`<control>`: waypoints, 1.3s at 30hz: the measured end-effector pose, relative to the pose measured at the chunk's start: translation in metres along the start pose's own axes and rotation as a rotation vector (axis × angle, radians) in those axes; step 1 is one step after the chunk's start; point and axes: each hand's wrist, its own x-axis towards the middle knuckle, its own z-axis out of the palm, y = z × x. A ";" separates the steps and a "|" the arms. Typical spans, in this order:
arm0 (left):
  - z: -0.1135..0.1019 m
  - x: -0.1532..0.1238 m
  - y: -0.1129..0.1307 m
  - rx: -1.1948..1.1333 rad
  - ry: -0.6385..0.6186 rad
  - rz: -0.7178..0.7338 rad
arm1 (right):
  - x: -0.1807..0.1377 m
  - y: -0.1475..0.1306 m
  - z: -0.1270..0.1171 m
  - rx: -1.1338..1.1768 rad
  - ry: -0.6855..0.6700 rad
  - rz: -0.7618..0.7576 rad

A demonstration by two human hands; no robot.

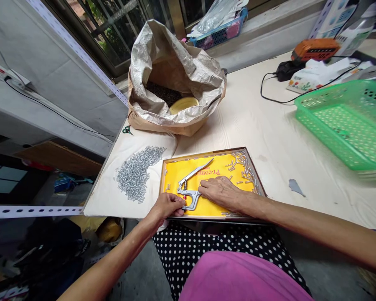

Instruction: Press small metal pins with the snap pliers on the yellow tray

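A grey metal hand-press pliers (192, 200) lies over a shallow yellow-lined box (213, 163), its long lever tilted up and away from the frame. My right hand (221, 192) is closed around the rear of the pliers' frame; its fingertips are partly hidden. At the jaw, by a small red part, my left hand (171, 205) pinches with thumb and fingers. What sits between those fingertips is too small to make out. Small metal pins (246, 167) lie scattered along the box's right side, with a few near its left and front edges.
A pile of small metal pins (138, 173) lies on cloth left of the box. Green-handled scissors (127, 130) are near a big open sack (175, 121) holding dark bits and a yellow bowl (184, 104). A green basket (341, 142) and a corded orange box (315, 50) stand right.
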 end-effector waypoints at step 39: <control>0.008 -0.003 0.003 0.047 0.090 -0.017 | 0.006 0.005 -0.040 -0.029 0.049 0.212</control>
